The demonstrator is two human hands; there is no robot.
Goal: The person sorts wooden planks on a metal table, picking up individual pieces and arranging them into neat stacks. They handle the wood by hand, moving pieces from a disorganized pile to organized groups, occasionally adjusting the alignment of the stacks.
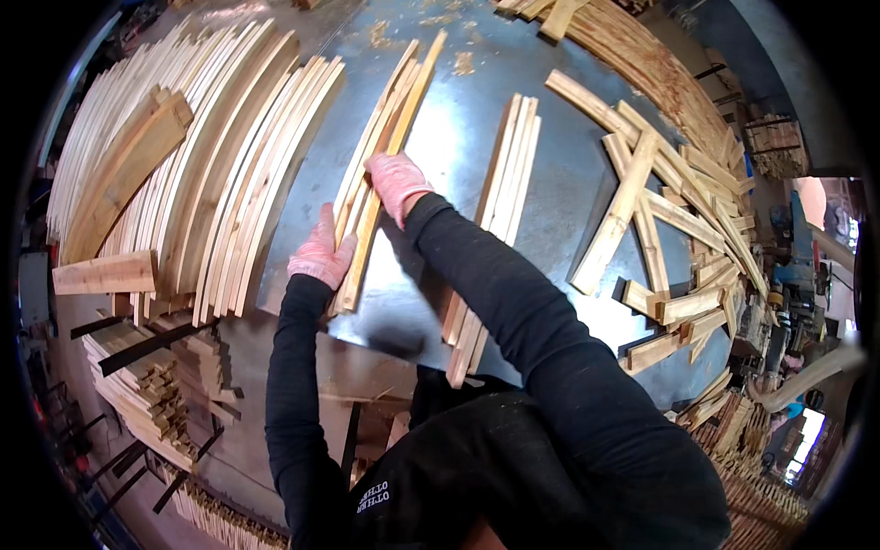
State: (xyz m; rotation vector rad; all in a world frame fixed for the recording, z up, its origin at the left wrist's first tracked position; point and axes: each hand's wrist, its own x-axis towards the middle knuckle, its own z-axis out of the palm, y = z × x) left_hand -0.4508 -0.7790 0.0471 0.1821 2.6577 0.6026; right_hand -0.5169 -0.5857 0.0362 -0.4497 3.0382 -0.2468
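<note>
A small bundle of long pale wooden strips [414,105] lies slanted on the grey metal tabletop [431,174]. Around the middle of the bundle, my right hand [396,183] in a pink glove has its fingers closed on the strips. My left hand [323,252], gloved the same way, grips the bundle's left side nearer its close end, with the thumb across the top. Parts of the fingers on both hands are hidden. To the right lies a second group of strips [509,183], side by side, partly behind my right forearm.
Rows of long strips [247,165] fill the left side, with a thick board [137,174] across them. Loose short pieces [632,192] lie crisscrossed at the right. Stacked timber [151,394] sits lower left. Wood shavings [463,64] dot the tabletop's far part.
</note>
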